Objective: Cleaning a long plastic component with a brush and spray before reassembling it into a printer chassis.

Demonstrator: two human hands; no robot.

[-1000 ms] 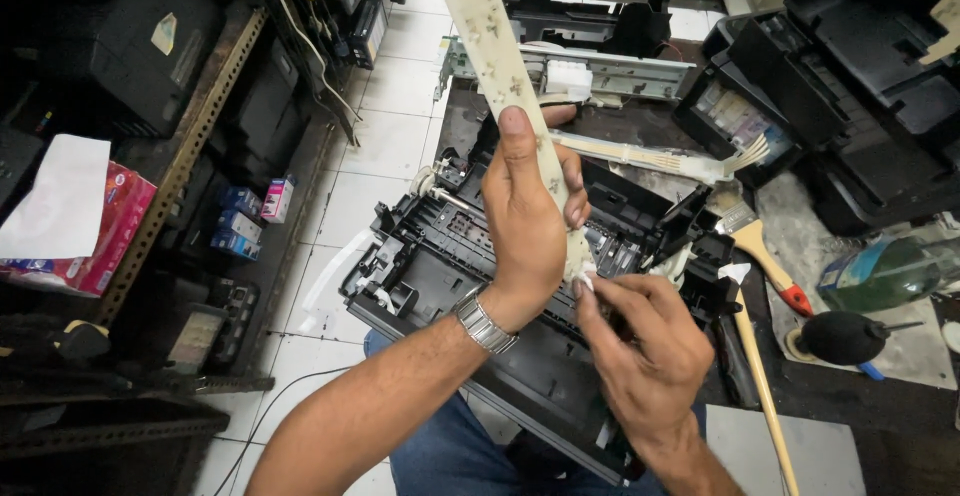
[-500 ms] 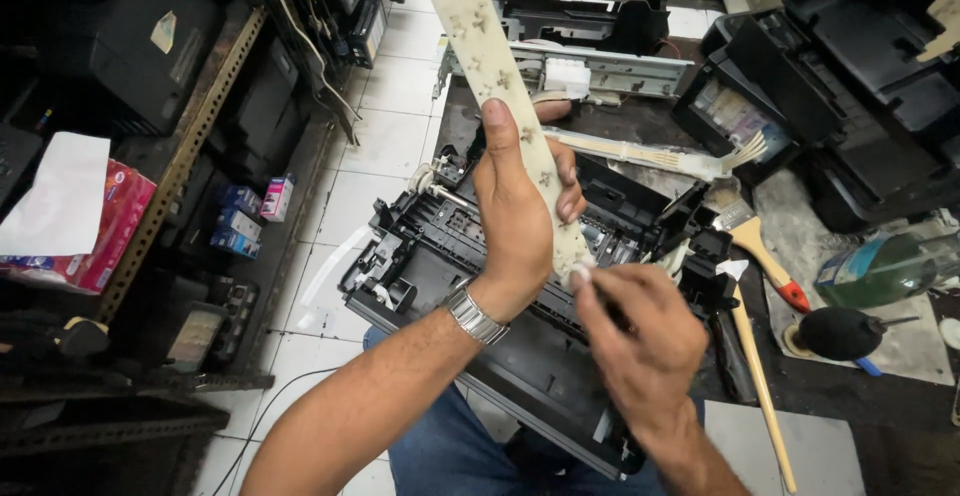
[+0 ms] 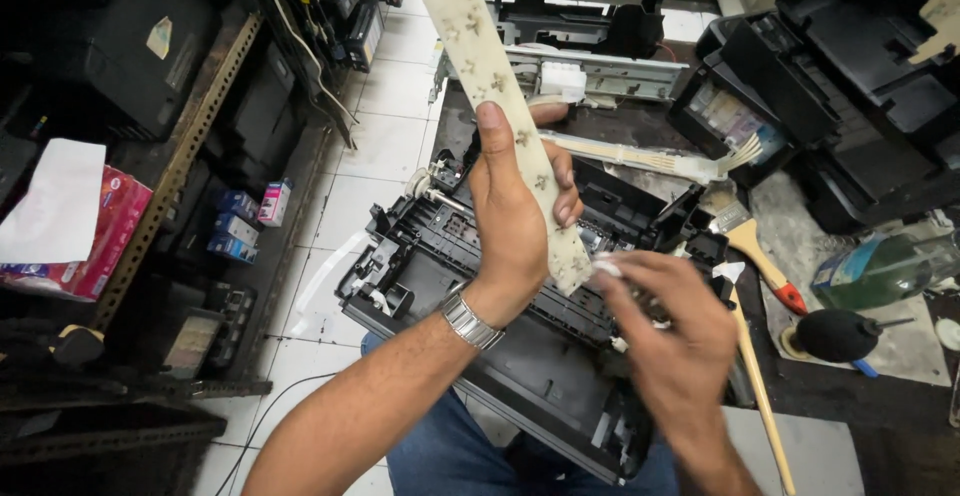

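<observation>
Left hand (image 3: 515,221): it grips a long pale strip (image 3: 490,76), thumb on one side and fingers wrapped round the other. The grip is near the low end, so the strip stays steady and stands up, tilted toward 11 o'clock.

Right hand (image 3: 670,341): its fingertips pinch something small and white at the low tip of the strip. I cannot tell what the small white bit is. The hand sits at 4 o'clock from the left hand, close enough that the two almost touch.

Strip: it is cream with many brown spots and looks dirty. It is held up in the air over the printer (image 3: 500,346), not resting on anything, so both hands can get at its end.

Printer: black, with its cover off and its insides showing. It lies across the person's lap, just under the hands, close and easy to reach.

Flat cable (image 3: 640,159): a pale band lies behind the hands and points to 3 o'clock, with its end spread into thin wires.

Brushes: a wide brush (image 3: 750,241) with an orange handle lies at 3 o'clock from the hands, and a long thin stick (image 3: 760,396) lies beside it.

Blower (image 3: 835,334): a round black ball sits at 3 o'clock, on a cloth.

Bottle (image 3: 885,266): a green one lies on its side, near the blower.

Shelf (image 3: 170,176): a metal rack at 9 o'clock holds a red box (image 3: 100,241) and small boxes.

Floor (image 3: 335,216): white tiles show under the printer.
</observation>
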